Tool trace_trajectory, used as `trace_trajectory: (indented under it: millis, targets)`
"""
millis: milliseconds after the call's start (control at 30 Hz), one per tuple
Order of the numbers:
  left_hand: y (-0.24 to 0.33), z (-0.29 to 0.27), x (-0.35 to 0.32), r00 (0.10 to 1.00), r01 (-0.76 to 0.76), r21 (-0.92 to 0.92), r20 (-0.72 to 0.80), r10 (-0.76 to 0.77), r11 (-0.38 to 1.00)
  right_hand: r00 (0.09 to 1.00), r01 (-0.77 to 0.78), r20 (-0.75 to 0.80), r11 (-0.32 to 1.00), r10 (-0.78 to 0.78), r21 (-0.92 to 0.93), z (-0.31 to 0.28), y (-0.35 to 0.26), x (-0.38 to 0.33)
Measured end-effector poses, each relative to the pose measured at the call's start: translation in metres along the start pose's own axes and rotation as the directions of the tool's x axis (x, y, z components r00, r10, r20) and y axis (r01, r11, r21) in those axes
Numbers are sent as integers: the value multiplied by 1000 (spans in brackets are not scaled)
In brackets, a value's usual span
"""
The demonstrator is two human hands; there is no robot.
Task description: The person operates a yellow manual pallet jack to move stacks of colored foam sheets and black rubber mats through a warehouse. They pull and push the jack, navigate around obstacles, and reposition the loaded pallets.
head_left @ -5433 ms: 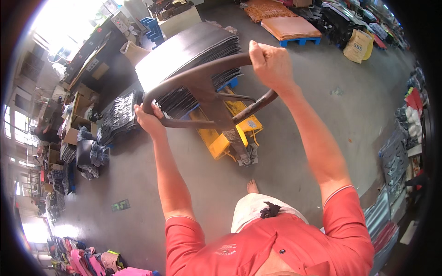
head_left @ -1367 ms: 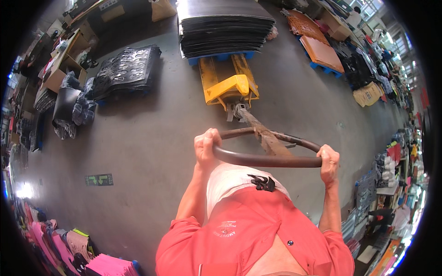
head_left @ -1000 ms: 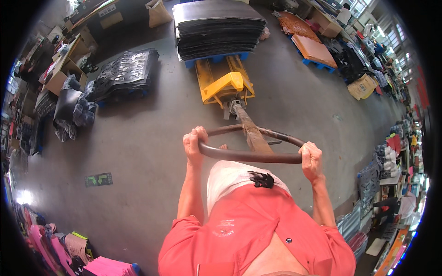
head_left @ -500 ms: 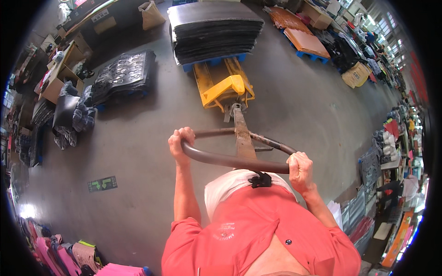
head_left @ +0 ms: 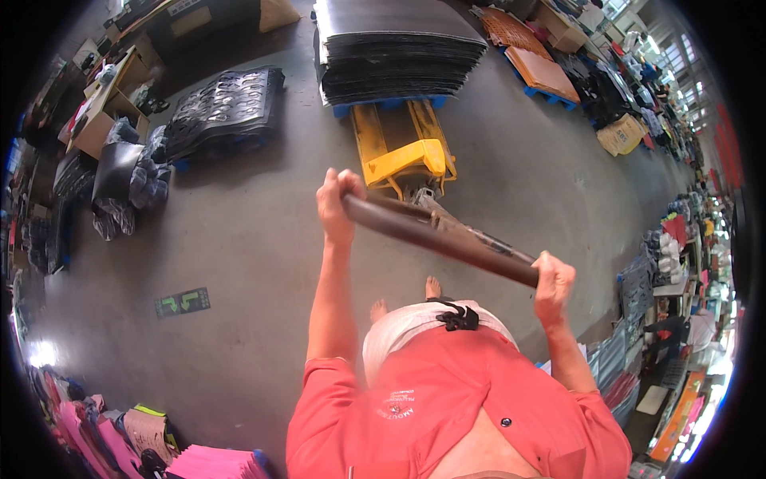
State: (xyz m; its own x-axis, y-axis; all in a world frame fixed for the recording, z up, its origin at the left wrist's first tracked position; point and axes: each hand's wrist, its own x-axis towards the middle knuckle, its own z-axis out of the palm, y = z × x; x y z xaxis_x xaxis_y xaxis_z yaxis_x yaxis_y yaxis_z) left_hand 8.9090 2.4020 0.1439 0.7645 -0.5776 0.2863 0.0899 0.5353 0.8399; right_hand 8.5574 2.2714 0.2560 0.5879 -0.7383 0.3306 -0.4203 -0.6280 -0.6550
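Both my hands grip the dark, curved handle (head_left: 443, 242) of a pallet jack. My left hand (head_left: 340, 195) is closed round its left end, farther from me and higher in the picture. Nearer my body, my right hand (head_left: 552, 286) wraps the right end. The handle slants down to the right and is slightly smeared by motion. Beyond it stands the jack's yellow body (head_left: 408, 162), its forks partly under a blue pallet (head_left: 391, 104). On that pallet rests a tall stack of dark sheets (head_left: 399, 60).
At the left, a low stack of cut-out black sheets (head_left: 227, 112) sits near plastic-wrapped rolls (head_left: 128, 184). Orange sheets (head_left: 541, 73) lie on a blue pallet at the far right. A green-arrow floor sign (head_left: 182, 302) is to my left; pink sheets (head_left: 215, 463) are at lower left.
The handle has tilted and swung, its left end moving away and its right end toward the right. Both hands stay on it. My bare feet now show below the handle.
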Motion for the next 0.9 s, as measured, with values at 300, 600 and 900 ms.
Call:
trace_trajectory:
  millis: [300,600,900]
  targets:
    - [4,98,131,996,-46,222,-68,63,974,911,311,-92,816,-402,-487,-51,94,195]
    - [-32,163,188,962,-90,271,-225,154,958,988,102,-124,994,-96,46,-49,116,371]
    - [-37,170,191,874,-116,297,-422,239,948,962,137,-251,984,-105,115,-25,112,402]
